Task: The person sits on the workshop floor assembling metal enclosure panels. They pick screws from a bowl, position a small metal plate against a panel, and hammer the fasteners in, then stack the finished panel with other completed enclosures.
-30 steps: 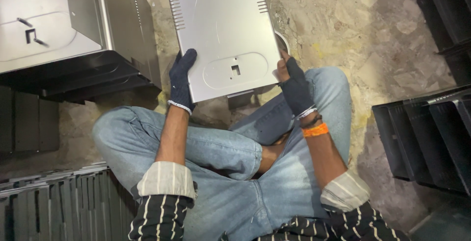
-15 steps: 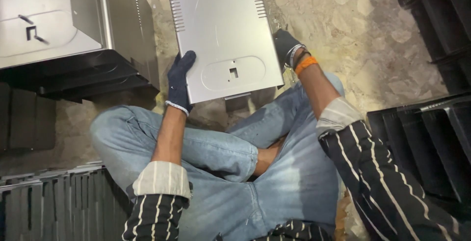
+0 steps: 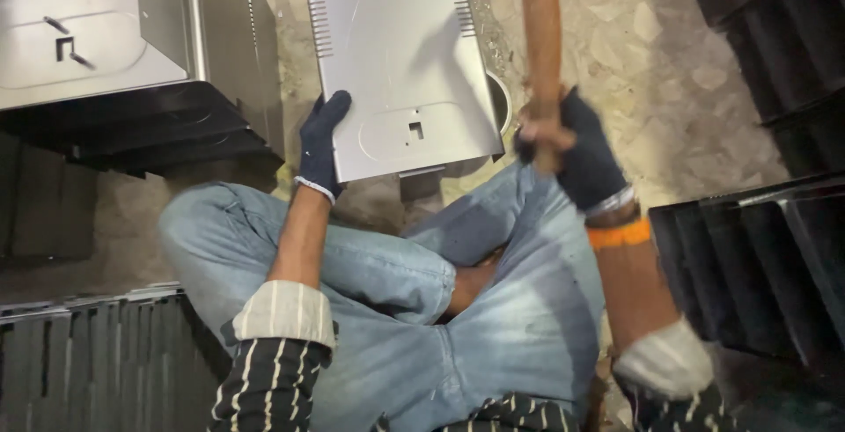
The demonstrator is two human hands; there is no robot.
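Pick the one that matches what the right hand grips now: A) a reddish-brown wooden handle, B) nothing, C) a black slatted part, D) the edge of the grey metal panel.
A: the gloved right hand is closed around a reddish-brown wooden handle that rises out of the top of the view, while the left hand holds the grey metal panel.

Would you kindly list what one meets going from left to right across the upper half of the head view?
Stacked grey metal box → left hand in a dark glove, on the edge of the → silver sheet-metal panel → wooden handle gripped by the right hand → black ribbed parts.
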